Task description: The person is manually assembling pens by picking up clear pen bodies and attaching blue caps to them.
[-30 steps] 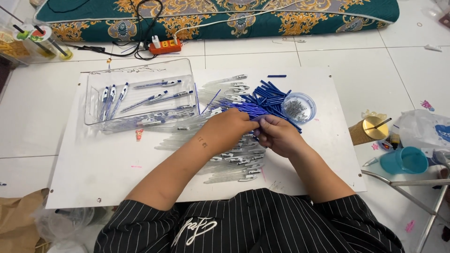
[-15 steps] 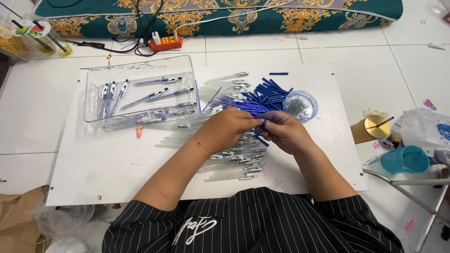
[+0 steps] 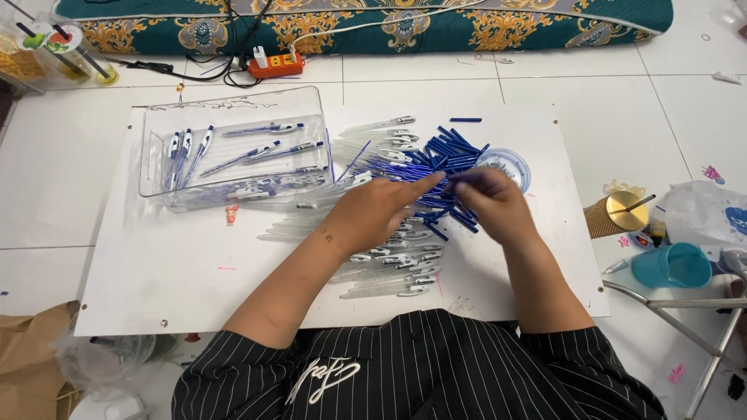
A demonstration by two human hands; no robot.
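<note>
A thin blue refill [image 3: 459,177] runs between the fingertips of both hands, above the heap of blue refills [image 3: 443,159] that lies toward the far right part of the white board [image 3: 156,272]. The left hand [image 3: 381,210] has its fingers stretched toward the right, thumb and forefinger closed in a pinch at the refill's near end. The right hand [image 3: 490,198] is curled, its fingertips closed on the same refill from the other side. Compared with half a second ago, the two hands have drawn a little apart and slid toward the far edge of the board, so the refill now shows between them, where before they were bunched together over it.

Just beyond the right hand, near the board's right edge, sits a small round clear dish [image 3: 510,165] of tiny metal parts, unmoved. Under the left wrist and toward the near edge spreads a pile of clear pen barrels [image 3: 389,268], lying as it did before. At the far left corner of the board rests a clear plastic tray [image 3: 233,101] holding finished pens [image 3: 264,149], their places unchanged. Off the board, on the tiled floor to the right, stand a teal cup [image 3: 669,266] and a brass-coloured roll [image 3: 618,211].
</note>
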